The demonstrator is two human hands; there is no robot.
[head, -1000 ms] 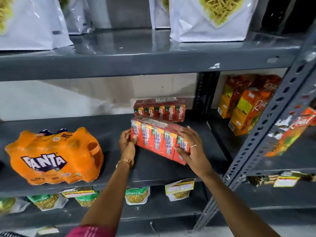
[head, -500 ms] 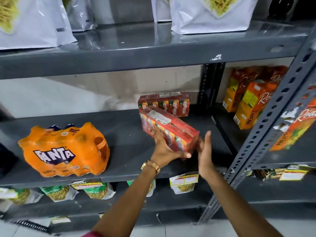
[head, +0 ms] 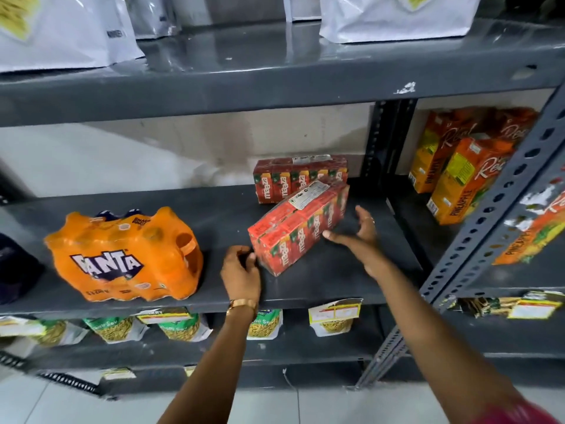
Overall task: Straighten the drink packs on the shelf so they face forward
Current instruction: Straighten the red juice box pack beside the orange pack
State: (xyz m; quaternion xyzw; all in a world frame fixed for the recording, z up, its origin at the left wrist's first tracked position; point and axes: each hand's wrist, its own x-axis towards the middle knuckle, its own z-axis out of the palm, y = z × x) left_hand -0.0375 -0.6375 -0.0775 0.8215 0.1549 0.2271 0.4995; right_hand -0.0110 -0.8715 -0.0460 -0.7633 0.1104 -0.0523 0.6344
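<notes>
A red shrink-wrapped pack of Maaza juice cartons lies diagonally on the grey middle shelf, its near end toward the front left and its far end toward the back right. A second red Maaza pack stands behind it against the wall, labels facing forward. My left hand touches the near left corner of the diagonal pack with curled fingers. My right hand is spread open beside the pack's right long side, fingertips just touching it. An orange Fanta multipack sits at the left of the same shelf.
Orange Real pineapple juice cartons stand in the neighbouring bay on the right, behind a perforated grey upright. White snack bags fill the shelf above. Small namkeen packets hang under the shelf's front edge. A dark object sits far left.
The front Maaza pack has turned from lifted and held between both hands to lying diagonally on the shelf. My right hand has come off its end and opened; my left hand slid to its near corner.
</notes>
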